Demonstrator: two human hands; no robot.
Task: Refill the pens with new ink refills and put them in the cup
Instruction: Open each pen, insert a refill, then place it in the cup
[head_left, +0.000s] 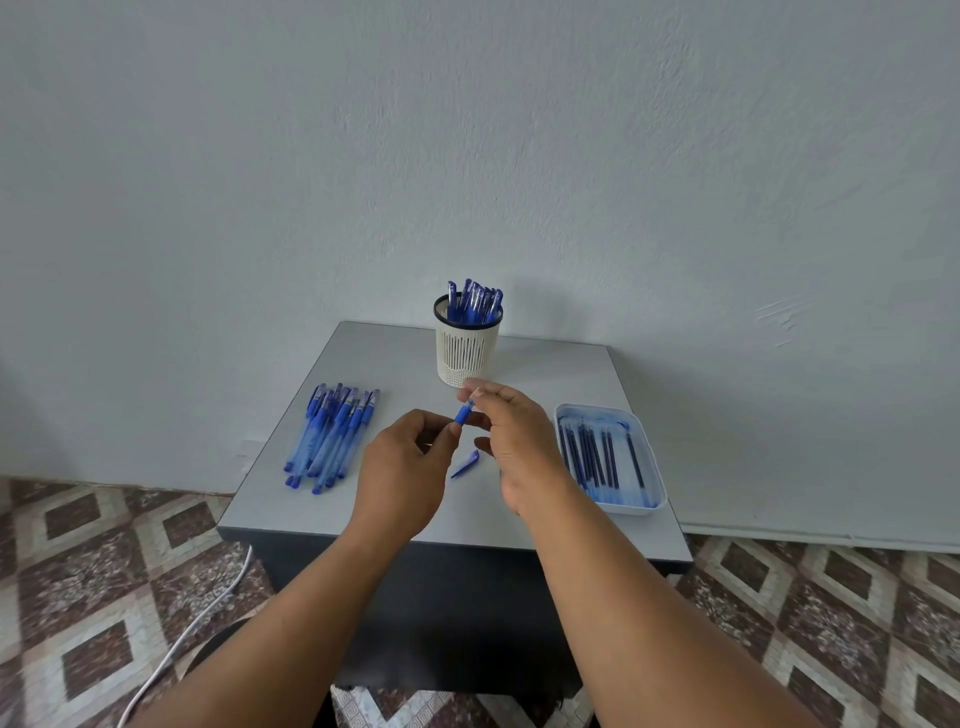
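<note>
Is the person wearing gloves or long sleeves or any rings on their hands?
No. The left hand and the right hand are both bare, with no gloves. No rings, watch or bracelets show. Both forearms are bare too, with no sleeve in view down to the bottom edge of the picture. The fingernails look short and plain.

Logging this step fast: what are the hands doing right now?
Left hand: pinching the blue pen at its lower end.
Right hand: gripping the same pen's upper end.
</note>
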